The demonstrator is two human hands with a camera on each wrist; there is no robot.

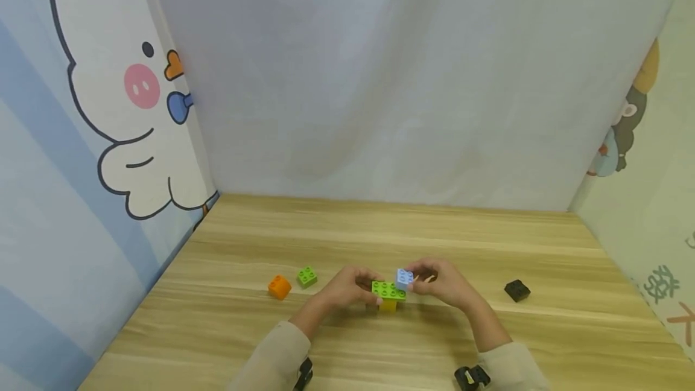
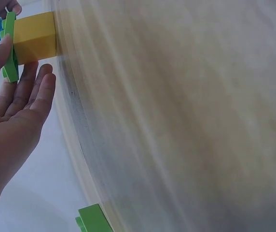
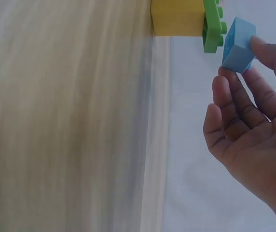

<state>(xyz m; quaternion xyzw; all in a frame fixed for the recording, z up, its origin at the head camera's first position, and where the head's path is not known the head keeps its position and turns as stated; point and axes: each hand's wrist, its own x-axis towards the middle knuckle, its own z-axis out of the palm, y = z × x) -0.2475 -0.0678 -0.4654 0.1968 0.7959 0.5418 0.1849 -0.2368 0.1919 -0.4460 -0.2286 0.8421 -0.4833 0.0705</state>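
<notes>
A flat green brick (image 1: 388, 289) sits on a yellow brick (image 1: 388, 305) at the middle of the wooden table (image 1: 380, 228). My left hand (image 1: 365, 287) pinches the green brick's left end between thumb and forefinger; its other fingers lie straight. In the left wrist view the left hand (image 2: 5, 24) meets the green brick (image 2: 10, 48) beside the yellow brick (image 2: 34, 36). My right hand (image 1: 414, 279) pinches a light blue brick (image 1: 404, 277) tilted just above the green brick's right end. The right wrist view shows the right hand (image 3: 246, 58) holding the blue brick (image 3: 238, 43) apart from the green brick (image 3: 214, 26) and the yellow brick (image 3: 176, 17).
An orange brick (image 1: 279, 286) and a small green brick (image 1: 306, 276) lie left of my hands; the small green brick (image 2: 94, 220) also shows in the left wrist view. A black brick (image 1: 517, 289) lies to the right. Fabric walls close in the table on three sides.
</notes>
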